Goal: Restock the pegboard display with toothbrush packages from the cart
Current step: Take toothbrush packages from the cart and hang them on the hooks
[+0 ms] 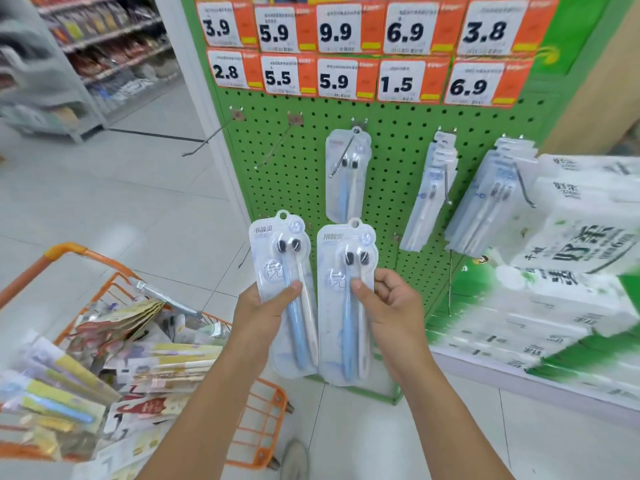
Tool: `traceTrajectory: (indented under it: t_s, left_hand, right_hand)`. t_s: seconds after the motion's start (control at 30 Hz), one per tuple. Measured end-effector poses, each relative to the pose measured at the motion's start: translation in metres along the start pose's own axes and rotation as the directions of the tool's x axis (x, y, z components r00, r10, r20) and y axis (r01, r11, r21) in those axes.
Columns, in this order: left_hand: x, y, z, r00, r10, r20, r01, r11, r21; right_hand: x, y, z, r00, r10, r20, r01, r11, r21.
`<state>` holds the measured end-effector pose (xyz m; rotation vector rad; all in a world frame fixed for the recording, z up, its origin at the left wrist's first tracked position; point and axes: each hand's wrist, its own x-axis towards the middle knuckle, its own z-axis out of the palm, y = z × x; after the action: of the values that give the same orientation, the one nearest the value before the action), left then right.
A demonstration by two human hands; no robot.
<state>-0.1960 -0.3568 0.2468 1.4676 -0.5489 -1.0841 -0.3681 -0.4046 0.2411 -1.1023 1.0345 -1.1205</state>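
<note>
Nearest, the left hand [258, 308] pinches one toothbrush package [285, 292], thumb across its front, and the right hand [389, 306] pinches a second, matching package [346, 299] the same way. Both are held upright, hang-holes uppermost, presumably so each can slide straight onto a peg. At lower left, the orange cart [266, 417] keeps further assorted packages within reach. Beyond the hands stands the green pegboard [301, 188]. One matching package [348, 174] hangs alone on its hook [343, 157], probably the intended destination; two hooks to its left are bare, and fuller hooks lie to its right. Price tags [336, 29] line the top.
</note>
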Motion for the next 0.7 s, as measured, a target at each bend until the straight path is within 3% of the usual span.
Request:
traceTrajectory:
  t_s: [0.13, 0.27, 0.7]
  left_hand:
    - [0.023, 0.023, -0.007, 0.992, 0.115, -0.045, -0.114, 0.993, 0.034]
    - [0.051, 0.043, -0.024, 0.978, 0.207, 0.03, -0.209, 0.971, 0.116]
    - [0.096, 0.048, -0.028, 0.972, 0.121, 0.203, -0.138, 0.988, 0.072]
  right_hand:
    - [0.024, -0.012, 0.012, 0.982, -0.186, -0.03, 0.182, 0.977, -0.113]
    - [0.044, -0.02, 0.039, 0.957, -0.282, -0.064, 0.257, 0.931, -0.261]
    - [0.066, 0.003, 0.068, 0.925, -0.28, -0.257, 0.213, 0.942, -0.259]
